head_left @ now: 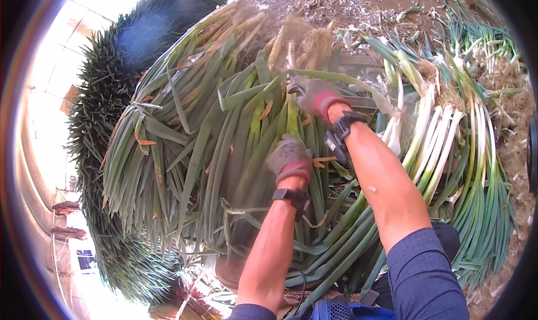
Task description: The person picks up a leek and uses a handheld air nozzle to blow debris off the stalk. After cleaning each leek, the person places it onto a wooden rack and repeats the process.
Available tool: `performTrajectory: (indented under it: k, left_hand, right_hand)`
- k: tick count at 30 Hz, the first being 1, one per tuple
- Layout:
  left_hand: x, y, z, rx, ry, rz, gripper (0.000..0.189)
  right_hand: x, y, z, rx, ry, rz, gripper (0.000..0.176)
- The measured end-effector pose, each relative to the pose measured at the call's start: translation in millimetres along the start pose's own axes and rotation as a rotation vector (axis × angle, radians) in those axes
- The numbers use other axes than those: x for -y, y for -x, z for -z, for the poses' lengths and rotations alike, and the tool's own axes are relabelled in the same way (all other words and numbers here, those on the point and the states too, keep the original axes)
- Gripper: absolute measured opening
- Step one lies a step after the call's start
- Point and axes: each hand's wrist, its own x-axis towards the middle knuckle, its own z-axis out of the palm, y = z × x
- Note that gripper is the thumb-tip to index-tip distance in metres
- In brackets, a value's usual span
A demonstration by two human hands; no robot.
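Note:
A big bundle of green onions (196, 135) lies across in front of me, leaves fanning to the left, roots at the top. My left hand (288, 159), in a grey glove with a red cuff, presses into the stalks at the bundle's middle, fingers buried among them. Farther up, my right hand (314, 96), gloved the same way, grips a long green leaf (252, 93) that is stretched across the bundle. Both wrists carry black watch-like bands.
More green onions with white stalks (443, 146) lie loose to the right on dirt ground (347, 3) strewn with trimmings. A dark stack of tied bundles (103, 85) rises at the left. Bright light comes from the far left.

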Motion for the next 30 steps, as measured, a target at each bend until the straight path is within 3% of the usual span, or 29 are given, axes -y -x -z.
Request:
performTrajectory:
  k: [2,5,13,16,19,25,29,30]
  left_hand:
    - [2,3,3,0.017,0.046,0.01,0.05]
    - [9,11,-4,0.032,0.115,0.006,0.048]
    - [28,50,-5,0.067,0.141,-0.11,0.043]
    - [28,62,-7,0.001,0.135,-0.169,0.025]
    - [26,71,-1,0.022,0.123,-0.182,0.025]
    - [11,87,2,0.089,0.09,-0.23,0.037]
    - [-12,109,-10,0.1,0.079,-0.218,0.042]
    - [-18,114,-13,0.126,0.073,-0.22,0.042]
  right_hand:
    - [7,23,13,0.038,-0.026,-0.085,0.059]
    - [-17,50,0,-0.063,0.017,-0.096,0.066]
    - [-34,111,-2,0.016,-0.076,-0.087,0.074]
    - [-31,125,-1,0.002,-0.111,-0.089,0.071]
    - [-29,146,4,-0.046,-0.157,-0.073,0.069]
    - [-31,200,23,0.071,-0.156,-0.199,0.069]
    - [-46,213,29,-0.031,-0.238,-0.114,0.07]
    - [-49,211,33,0.033,-0.182,-0.136,0.071]
